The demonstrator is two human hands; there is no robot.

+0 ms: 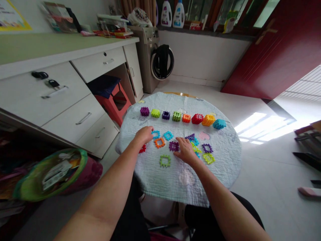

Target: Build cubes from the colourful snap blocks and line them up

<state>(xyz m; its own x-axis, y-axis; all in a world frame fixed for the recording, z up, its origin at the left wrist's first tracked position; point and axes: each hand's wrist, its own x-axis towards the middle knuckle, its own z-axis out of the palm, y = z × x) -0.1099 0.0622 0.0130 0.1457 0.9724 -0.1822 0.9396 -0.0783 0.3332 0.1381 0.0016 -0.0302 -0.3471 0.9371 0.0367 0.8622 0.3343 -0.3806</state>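
Note:
My left hand rests low over the cloth, its visible fingers stretched out and their tips at the edge of a blue square frame piece. A red piece lies partly under that wrist. At the right edge of a purple window-shaped piece is my right hand, thumb and fingers spread apart. Between the hands lie another blue frame and an orange frame. A green frame is nearer to me. Overlapping purple, blue and yellow-green pieces sit right of my right hand, partly covered by it.
A row of stacked colored blocks runs along the far side of the cloth-covered round table. A purple frame and yellow-green frame lie at right. Left are drawers, a red stool and a bin.

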